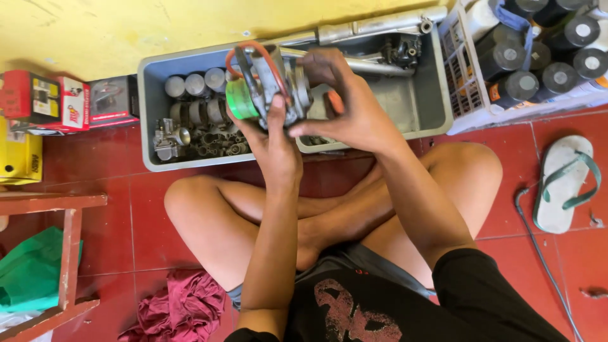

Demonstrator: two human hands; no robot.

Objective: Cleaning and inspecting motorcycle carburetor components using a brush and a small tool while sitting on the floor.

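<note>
I sit cross-legged on a red tiled floor and hold a metal carburettor [273, 81] up in front of me with both hands. It has a green round part [239, 100] on its left side and a red hose [266, 54] looping over the top. My left hand [273, 147] grips it from below, thumb on its body. My right hand [345, 104] wraps its right side, with something small and orange [335, 101] between the fingers. A grey plastic tray [147, 120] lies just behind the hands.
The tray holds several metal cylinders [196, 83], another carburettor [170, 140] and metal tubes [380, 25]. A white crate of dark bottles [538, 57] stands right, a sandal [562, 183] and thin hose [538, 247] beside it. Boxes [44, 101], wooden frame [66, 253], maroon rag [183, 310] lie left.
</note>
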